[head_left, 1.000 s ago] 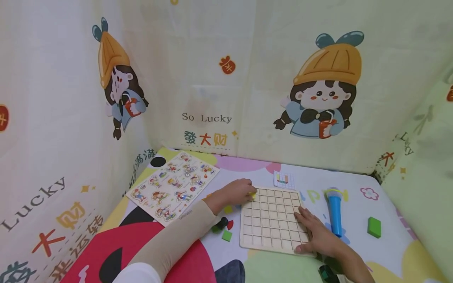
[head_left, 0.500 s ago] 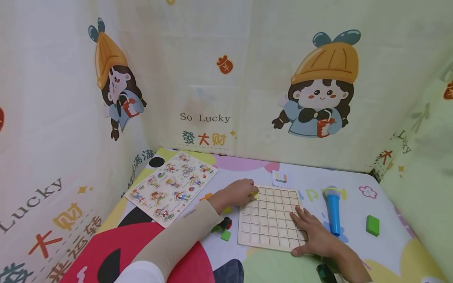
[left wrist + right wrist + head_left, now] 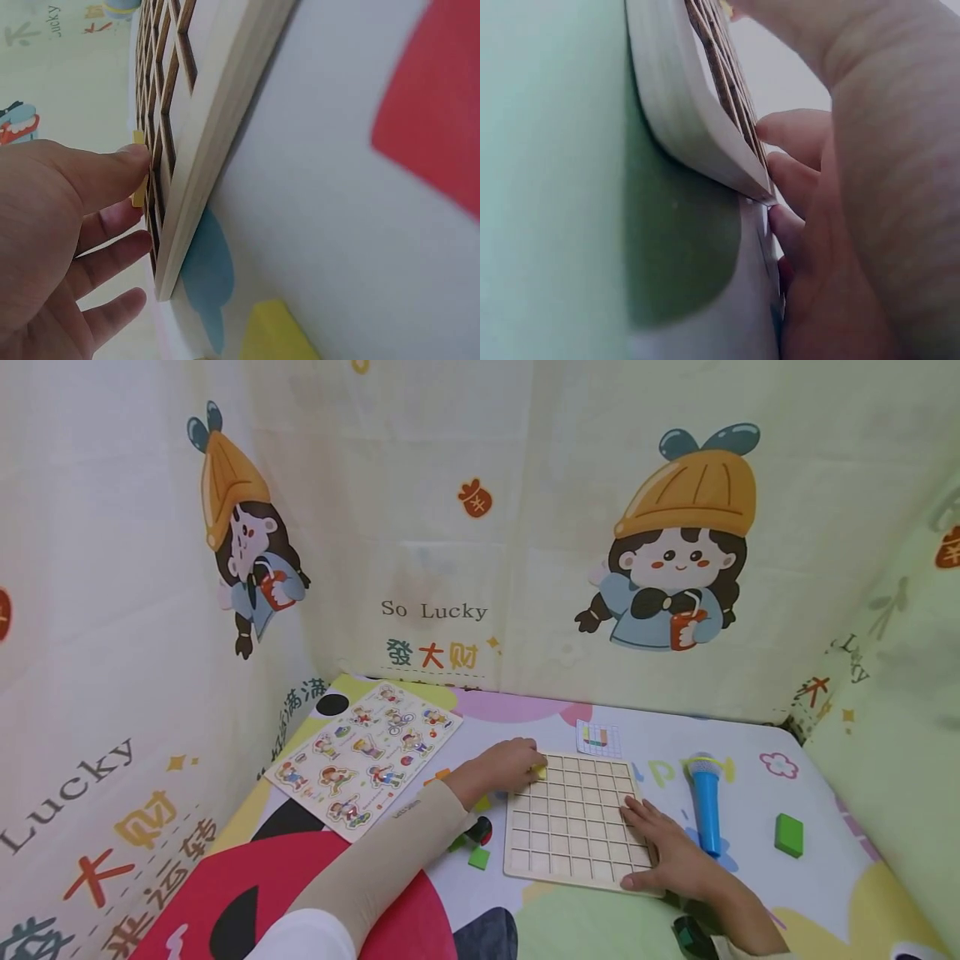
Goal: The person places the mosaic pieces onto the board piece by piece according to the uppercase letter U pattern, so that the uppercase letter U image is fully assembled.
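Note:
A pale wooden board [image 3: 573,822] with a raised grid lies on the table in front of me. My left hand [image 3: 508,767] is at its far left corner, pinching a small yellow block [image 3: 139,196] between thumb and forefinger. That block sits right at the grid's surface, and its middle is covered by the thumb. The other left fingers are spread beyond the board's edge in the left wrist view. On the opposite side, my right hand [image 3: 671,852] rests over the board's right edge, fingers extended and thumb near the close right corner.
Behind the board lies a small grid card [image 3: 597,740] with a coloured pattern. To the right are a blue toy microphone [image 3: 707,806] and a green block [image 3: 789,835]. Left are a picture puzzle board [image 3: 367,752], a green square piece [image 3: 478,858] and a yellow piece [image 3: 277,334].
The head view has shifted slightly. My left hand keeps its pinch on the yellow block at the same corner, and my right hand stays at the right edge.

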Demonstrator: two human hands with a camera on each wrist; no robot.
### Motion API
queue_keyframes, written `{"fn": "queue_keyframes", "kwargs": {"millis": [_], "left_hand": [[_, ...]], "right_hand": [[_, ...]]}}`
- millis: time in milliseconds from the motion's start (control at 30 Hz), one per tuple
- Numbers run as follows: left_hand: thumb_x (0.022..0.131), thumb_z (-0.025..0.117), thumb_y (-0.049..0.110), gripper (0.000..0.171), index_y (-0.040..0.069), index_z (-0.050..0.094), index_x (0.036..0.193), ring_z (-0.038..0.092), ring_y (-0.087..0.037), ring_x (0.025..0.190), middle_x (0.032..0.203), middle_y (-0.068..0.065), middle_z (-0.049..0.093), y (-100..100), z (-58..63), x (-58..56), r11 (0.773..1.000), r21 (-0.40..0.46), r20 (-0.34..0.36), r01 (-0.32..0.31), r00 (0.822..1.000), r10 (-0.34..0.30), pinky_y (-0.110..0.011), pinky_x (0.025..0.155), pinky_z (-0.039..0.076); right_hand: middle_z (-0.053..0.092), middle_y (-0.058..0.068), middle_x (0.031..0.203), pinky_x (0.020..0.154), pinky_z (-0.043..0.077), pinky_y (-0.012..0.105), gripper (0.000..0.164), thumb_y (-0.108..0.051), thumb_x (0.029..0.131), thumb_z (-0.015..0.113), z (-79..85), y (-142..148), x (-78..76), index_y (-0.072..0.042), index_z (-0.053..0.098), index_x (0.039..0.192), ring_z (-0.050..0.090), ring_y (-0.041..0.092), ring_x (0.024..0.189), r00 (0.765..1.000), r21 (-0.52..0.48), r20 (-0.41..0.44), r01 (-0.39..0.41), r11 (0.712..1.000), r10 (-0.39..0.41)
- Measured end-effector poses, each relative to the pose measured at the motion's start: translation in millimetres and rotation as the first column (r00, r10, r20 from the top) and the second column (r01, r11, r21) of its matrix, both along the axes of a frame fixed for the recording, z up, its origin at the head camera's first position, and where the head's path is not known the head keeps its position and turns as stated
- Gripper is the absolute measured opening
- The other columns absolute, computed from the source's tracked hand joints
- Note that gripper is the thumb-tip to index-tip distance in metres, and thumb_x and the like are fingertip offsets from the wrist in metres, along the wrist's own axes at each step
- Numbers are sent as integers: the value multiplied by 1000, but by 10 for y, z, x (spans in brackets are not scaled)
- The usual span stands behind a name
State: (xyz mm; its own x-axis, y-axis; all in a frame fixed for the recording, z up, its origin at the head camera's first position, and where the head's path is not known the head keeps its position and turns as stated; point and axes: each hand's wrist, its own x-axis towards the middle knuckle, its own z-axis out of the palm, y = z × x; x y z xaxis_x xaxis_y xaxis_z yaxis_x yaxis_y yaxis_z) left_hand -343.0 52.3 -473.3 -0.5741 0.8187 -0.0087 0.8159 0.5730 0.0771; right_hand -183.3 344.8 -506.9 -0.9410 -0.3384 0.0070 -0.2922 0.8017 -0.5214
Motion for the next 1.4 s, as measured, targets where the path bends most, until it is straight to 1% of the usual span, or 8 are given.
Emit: {"fn": "queue_keyframes", "kwargs": {"millis": [133, 333, 500, 633, 767, 1067, 1333, 1400], "left_hand": [[97, 61, 26, 17, 19, 69, 111, 47, -11, 81, 95, 4, 52, 16, -26, -10, 1000, -14, 13, 1, 1000, -1, -26, 71, 41], [96, 63, 27, 10, 20, 67, 100, 46, -12, 81, 92, 4, 51, 26, -30, -31, 1000, -21, 25, 2, 1000, -1, -26, 72, 40], [96, 63, 28, 10, 20, 68, 100, 47, -12, 84, 94, 4, 52, 19, -31, -54, 1000, -18, 36, 8, 999, -7, -26, 74, 40], [96, 63, 27, 13, 20, 70, 104, 47, -11, 86, 96, 4, 53, 15, -29, -59, 1000, -11, 47, 18, 999, -17, -26, 76, 41], [97, 62, 28, 15, 20, 70, 107, 47, -11, 86, 97, 3, 54, 17, -24, -49, 1000, -13, 54, 17, 998, -16, -26, 76, 41], [97, 62, 28, 23, 20, 70, 117, 50, -11, 91, 106, 1, 56, 9, -33, -11, 1000, -12, 48, -14, 999, 15, -26, 78, 44], [97, 61, 27, 15, 19, 70, 106, 50, -12, 89, 104, 1, 56, 18, -7, 28, 1000, -16, 30, -13, 999, 13, -26, 79, 44], [97, 61, 26, 16, 19, 71, 108, 50, -11, 89, 105, 1, 57, 15, -5, 31, 1000, -12, 35, -15, 999, 16, -26, 80, 44]], "right_hand": [[23, 12, 158, 102, 17, 69, 110, -63, 65, 79, -19, 14, -6, -6, 37, 149, 14, 45, 142, 1000, 1, -12, 5, 1000, -5], [25, 13, 157, 101, 19, 69, 110, -62, 64, 80, -23, 20, -9, -5, 39, 148, 15, 46, 141, 1000, -11, -31, -1, 1000, 1], [26, 15, 156, 100, 20, 70, 108, -61, 65, 80, -7, 17, -18, -4, 40, 148, 16, 47, 140, 999, -7, -50, -10, 1000, 10], [24, 13, 157, 101, 19, 69, 110, -62, 64, 80, 4, 12, -20, -5, 38, 149, 15, 46, 141, 1000, -4, -20, 1, 1000, -2], [22, 12, 158, 102, 18, 70, 112, -65, 64, 79, 6, 10, -18, -7, 37, 150, 13, 44, 142, 1000, 7, 16, 19, 1000, -19], [22, 14, 158, 100, 18, 71, 111, -63, 64, 79, -9, 8, -17, -5, 38, 149, 12, 46, 142, 1000, 2, 11, 18, 1000, -18], [23, 13, 158, 101, 18, 71, 111, -65, 64, 78, -15, 16, -18, -5, 38, 149, 13, 45, 142, 1000, 14, 4, 21, 1000, -21], [23, 12, 158, 101, 18, 71, 111, -65, 64, 78, -18, 12, -20, -6, 38, 149, 13, 45, 142, 1000, 17, 6, 25, 1000, -25]]}}
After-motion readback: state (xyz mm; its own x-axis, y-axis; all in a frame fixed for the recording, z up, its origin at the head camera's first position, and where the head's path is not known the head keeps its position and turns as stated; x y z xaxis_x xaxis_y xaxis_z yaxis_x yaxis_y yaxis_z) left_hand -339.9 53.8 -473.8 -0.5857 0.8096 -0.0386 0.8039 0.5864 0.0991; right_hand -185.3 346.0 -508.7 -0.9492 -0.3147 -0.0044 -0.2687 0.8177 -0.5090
